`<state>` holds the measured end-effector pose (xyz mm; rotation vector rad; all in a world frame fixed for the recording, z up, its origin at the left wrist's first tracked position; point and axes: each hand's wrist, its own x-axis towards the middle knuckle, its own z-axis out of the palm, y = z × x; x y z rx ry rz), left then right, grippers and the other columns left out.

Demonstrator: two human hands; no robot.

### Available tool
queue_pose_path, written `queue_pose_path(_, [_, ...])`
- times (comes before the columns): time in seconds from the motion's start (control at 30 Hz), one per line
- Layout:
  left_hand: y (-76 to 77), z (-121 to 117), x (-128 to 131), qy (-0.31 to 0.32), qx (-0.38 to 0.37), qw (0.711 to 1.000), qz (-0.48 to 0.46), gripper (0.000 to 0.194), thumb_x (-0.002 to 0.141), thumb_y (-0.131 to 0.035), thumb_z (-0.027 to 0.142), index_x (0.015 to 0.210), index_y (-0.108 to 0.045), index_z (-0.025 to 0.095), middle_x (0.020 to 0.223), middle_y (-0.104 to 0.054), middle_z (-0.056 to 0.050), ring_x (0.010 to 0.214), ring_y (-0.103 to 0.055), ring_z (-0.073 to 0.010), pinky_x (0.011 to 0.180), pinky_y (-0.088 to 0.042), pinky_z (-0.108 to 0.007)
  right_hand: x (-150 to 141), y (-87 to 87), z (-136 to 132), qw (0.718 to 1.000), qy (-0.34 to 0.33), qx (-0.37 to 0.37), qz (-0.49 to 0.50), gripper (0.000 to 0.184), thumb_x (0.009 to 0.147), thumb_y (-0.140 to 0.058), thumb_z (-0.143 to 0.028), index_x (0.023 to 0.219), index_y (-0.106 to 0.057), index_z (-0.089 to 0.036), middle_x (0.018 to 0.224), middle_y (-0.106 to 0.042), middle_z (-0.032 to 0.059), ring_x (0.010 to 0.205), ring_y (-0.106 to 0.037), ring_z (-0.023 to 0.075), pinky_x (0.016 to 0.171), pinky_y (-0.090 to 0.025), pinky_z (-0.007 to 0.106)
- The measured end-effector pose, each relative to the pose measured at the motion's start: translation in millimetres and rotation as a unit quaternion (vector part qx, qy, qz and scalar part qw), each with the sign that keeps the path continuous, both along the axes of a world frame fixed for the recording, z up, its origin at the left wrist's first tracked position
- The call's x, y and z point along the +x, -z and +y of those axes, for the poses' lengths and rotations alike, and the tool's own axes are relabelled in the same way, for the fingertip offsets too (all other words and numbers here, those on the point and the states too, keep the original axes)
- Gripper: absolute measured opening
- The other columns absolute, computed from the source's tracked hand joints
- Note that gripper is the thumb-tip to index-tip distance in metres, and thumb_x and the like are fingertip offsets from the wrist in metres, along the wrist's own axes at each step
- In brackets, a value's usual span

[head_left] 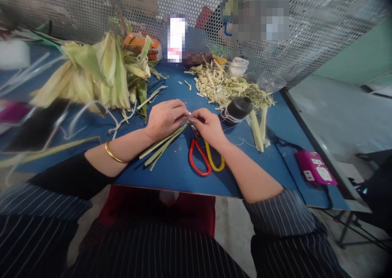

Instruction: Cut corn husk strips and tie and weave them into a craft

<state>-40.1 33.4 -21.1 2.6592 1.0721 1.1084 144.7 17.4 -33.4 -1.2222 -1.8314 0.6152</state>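
Husk strips (165,147) beside left hand (167,116)

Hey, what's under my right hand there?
Scissors lie partly under your right hand: the red handle and the lower part of the yellow one show. The hand covers the yellow handle's top, and I can't tell what else is beneath.

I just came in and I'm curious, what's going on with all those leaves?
A person's left hand and right hand meet above a blue table, fingers close together at a thin white thread; which fingers grip it is hard to see. Long pale green leaf strips reach toward them. Metal scissors with red and yellow handles lie beside the right hand, near a black cone-shaped spool. Big pale green leaves are heaped to the left.
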Motion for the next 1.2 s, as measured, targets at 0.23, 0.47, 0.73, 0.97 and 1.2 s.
queue_pose_path(0.23, [-5.2,6.2,-4.7,0.033,-0.084,0.996,-0.024,0.019,0.085,-0.052,0.025,0.086,-0.070,0.019,0.091,-0.067,-0.007,0.085,-0.061,-0.0177,0.077,-0.044,-0.028,-0.6,0.6,1.2,0.998,0.003,-0.046,0.034,0.010,0.082,-0.054,-0.026,0.077,-0.060,-0.020,0.083,-0.065,0.0015,0.070,-0.056,0.0143,0.070,-0.045,0.030])
queue_pose_path(0.47, [-4.9,18.1,-9.4,0.090,-0.149,0.983,-0.061,0.013,0.081,-0.055,0.022,0.082,-0.067,0.018,0.086,-0.066,-0.006,0.083,-0.059,-0.0170,0.079,-0.043,-0.029,0.4,-0.9,1.0,0.998,0.001,-0.052,0.035,0.012,0.082,-0.052,-0.023,0.072,-0.057,-0.020,0.090,-0.067,0.0030,0.078,-0.058,0.0164,0.075,-0.044,0.032])
queue_pose_path(0.73, [-7.8,17.6,-7.3,-0.003,-0.206,0.972,-0.110,0.009,0.079,-0.054,0.020,0.077,-0.062,0.017,0.075,-0.062,-0.002,0.069,-0.051,-0.0143,0.067,-0.038,-0.027,2.5,-3.9,2.1,1.000,-0.008,-0.025,0.017,0.011,0.081,-0.051,-0.018,0.071,-0.053,-0.020,0.093,-0.066,0.0038,0.088,-0.060,0.0173,0.084,-0.044,0.035])
queue_pose_path(0.97, [2.7,29.1,-8.9,-0.138,-0.344,0.905,-0.209,0.013,0.077,-0.056,0.015,0.065,-0.053,0.018,0.058,-0.054,0.000,0.056,-0.046,-0.0118,0.054,-0.034,-0.026,0.1,-8.7,-1.1,0.998,-0.046,0.020,-0.022,0.014,0.077,-0.055,-0.011,0.066,-0.054,-0.020,0.100,-0.060,0.0061,0.096,-0.058,0.0184,0.089,-0.043,0.037])
queue_pose_path(1.2, [-9.0,14.7,-1.9,0.075,-0.505,0.770,-0.384,0.013,0.087,-0.048,0.020,0.075,-0.043,0.018,0.066,-0.056,0.002,0.044,-0.043,-0.0056,0.040,-0.029,-0.020,-1.5,-13.4,-4.1,0.999,-0.005,-0.034,-0.013,0.012,0.076,-0.058,-0.016,0.065,-0.054,-0.019,0.085,-0.054,0.0030,0.071,-0.056,0.0143,0.068,-0.047,0.032])
